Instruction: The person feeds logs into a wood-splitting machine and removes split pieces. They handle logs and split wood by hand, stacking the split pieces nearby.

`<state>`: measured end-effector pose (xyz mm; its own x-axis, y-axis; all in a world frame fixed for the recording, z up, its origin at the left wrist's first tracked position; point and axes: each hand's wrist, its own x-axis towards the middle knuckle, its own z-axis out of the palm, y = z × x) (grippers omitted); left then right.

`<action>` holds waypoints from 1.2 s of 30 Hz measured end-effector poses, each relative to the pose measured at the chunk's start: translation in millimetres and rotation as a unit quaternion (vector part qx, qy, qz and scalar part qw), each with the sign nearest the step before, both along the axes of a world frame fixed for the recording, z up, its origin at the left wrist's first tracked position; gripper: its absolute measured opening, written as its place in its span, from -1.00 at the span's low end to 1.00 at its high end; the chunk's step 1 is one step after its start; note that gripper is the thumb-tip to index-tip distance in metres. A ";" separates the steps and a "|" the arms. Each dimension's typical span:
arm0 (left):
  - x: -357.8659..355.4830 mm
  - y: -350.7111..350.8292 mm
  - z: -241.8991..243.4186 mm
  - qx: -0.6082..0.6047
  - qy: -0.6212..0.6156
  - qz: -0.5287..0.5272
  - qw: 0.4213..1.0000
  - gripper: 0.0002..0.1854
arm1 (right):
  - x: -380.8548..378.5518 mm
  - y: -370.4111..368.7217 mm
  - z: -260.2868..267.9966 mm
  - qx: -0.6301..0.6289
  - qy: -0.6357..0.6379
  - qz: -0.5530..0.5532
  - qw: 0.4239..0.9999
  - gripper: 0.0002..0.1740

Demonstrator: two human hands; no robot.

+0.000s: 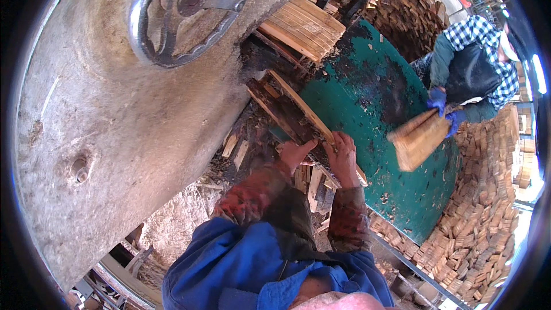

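Note:
Both bare hands are at the near end of a long wooden piece with dark bark (282, 110), at the middle of the view. My left hand (297, 153) grips its left side, thumb on top. Around the pale edge of a narrow board (301, 105) on the right side of that piece, my right hand (343, 155) is closed. Whether the board and the barked piece are joined cannot be told. The far end rests near a large metal machine. Beyond it lies a stack of sawn boards (303, 28).
A machine housing with a handwheel (239, 4) fills the left. Right of my hands is a green metal table (344, 94). Across it, a co-worker (473, 69) in blue gloves holds blurred boards (419, 140). Wood pieces (478, 206) are heaped at the right; offcuts (241, 155) lie below.

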<state>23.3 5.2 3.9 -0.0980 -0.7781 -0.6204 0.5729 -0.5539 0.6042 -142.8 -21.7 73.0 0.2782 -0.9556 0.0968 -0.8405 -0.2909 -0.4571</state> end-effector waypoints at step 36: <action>-6.7 -0.6 -3.4 0.005 -0.057 0.021 0.998 -0.50 | 12.5 -126.2 -10.4 0.000 0.074 0.114 0.991 -0.65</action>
<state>16.6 4.6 0.6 0.0054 -0.7743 -0.6328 0.5237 -0.5369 0.6614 -130.3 -147.9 62.5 0.4972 -0.8667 0.0394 -0.8114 -0.4806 -0.3327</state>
